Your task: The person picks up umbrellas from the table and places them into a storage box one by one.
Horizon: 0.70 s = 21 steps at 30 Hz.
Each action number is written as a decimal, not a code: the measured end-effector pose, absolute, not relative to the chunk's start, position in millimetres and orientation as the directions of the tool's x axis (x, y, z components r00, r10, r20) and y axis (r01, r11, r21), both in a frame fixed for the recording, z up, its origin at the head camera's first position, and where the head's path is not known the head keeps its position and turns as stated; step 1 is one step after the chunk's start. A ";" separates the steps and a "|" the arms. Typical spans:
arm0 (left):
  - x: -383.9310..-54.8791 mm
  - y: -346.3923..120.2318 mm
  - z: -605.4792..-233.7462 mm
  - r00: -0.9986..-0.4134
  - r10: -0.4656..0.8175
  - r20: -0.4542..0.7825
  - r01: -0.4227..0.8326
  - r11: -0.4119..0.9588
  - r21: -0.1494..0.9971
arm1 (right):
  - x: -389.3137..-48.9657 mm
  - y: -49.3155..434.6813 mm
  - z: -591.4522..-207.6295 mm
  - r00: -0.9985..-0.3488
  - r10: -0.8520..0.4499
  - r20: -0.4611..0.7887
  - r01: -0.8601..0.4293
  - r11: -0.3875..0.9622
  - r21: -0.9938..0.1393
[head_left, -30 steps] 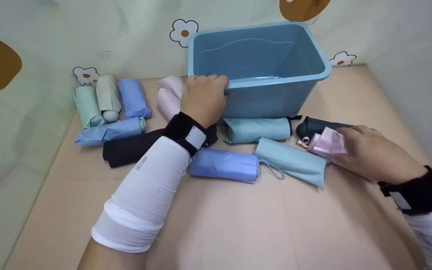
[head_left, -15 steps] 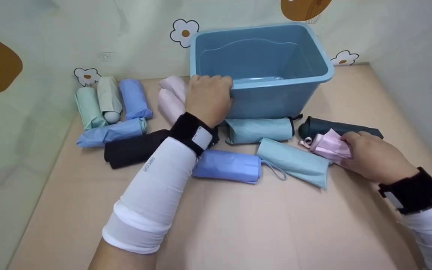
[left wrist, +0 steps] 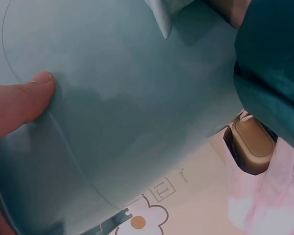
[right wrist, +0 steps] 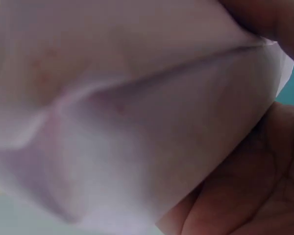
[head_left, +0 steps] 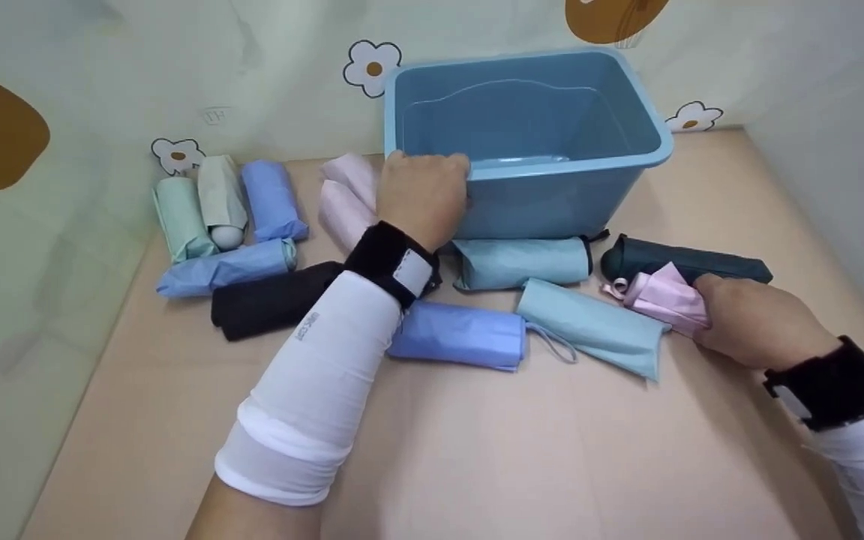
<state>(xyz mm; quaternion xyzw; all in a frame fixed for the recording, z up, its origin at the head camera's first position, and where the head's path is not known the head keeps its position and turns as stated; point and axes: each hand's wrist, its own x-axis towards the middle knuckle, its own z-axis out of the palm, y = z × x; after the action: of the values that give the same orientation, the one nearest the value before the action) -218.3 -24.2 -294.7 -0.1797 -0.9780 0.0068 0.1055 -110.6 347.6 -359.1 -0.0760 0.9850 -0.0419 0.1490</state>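
My left hand (head_left: pixel 424 196) grips the near left rim of a blue plastic bin (head_left: pixel 544 196); its thumb (left wrist: pixel 27 100) presses the bin's wall in the left wrist view. My right hand (head_left: pixel 760 319) holds a pink folded umbrella (head_left: pixel 668 298) at the right, its handle end with a small loop pointing left. Pink fabric (right wrist: pixel 137 122) fills most of the right wrist view, fingers and palm around it. A dark green folded umbrella (head_left: pixel 691 261) lies just behind. Left of it are two teal folded umbrellas, one (head_left: pixel 526 261) before the bin and one (head_left: pixel 593 326) nearer me.
A blue folded umbrella (head_left: pixel 462 334) and a black one (head_left: pixel 274 300) lie under and beside my left forearm. Several more, green (head_left: pixel 183 217), blue (head_left: pixel 273 199) and pale pink (head_left: pixel 346 210), lie at the left. Patterned cloth (head_left: pixel 274 82) hangs behind the table (head_left: pixel 492 450).
My right hand has shifted slightly with the pink umbrella, uncovering more of the dark green one. The left hand keeps its hold on the bin rim; the view has drifted a little.
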 end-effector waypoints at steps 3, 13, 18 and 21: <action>-218.8 -24.8 -296.1 -0.909 0.356 0.215 0.352 0.934 -0.058 | -111.3 347.3 -359.7 -0.942 -0.161 -0.294 -0.140 0.986 -0.092; -219.2 -24.4 -298.9 -0.879 0.381 0.286 0.375 0.924 -0.077 | -109.1 343.8 -337.7 -0.974 -0.177 -0.144 -0.153 0.975 -0.160; -219.0 -25.5 -300.1 -0.878 0.378 0.295 0.373 0.925 -0.075 | -112.7 331.4 -312.1 -0.980 -0.195 0.040 -0.199 0.953 -0.227; -219.5 -26.0 -300.4 -0.883 0.374 0.284 0.371 0.926 -0.066 | -120.2 319.4 -294.2 -0.973 -0.184 0.138 -0.219 0.928 -0.302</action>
<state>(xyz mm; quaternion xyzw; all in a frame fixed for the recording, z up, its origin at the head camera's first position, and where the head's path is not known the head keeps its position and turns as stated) -219.5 -26.0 -300.4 -0.1918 -0.9703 0.0050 0.1473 -120.2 319.4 -294.2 -0.1028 0.9803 -0.1597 -0.0538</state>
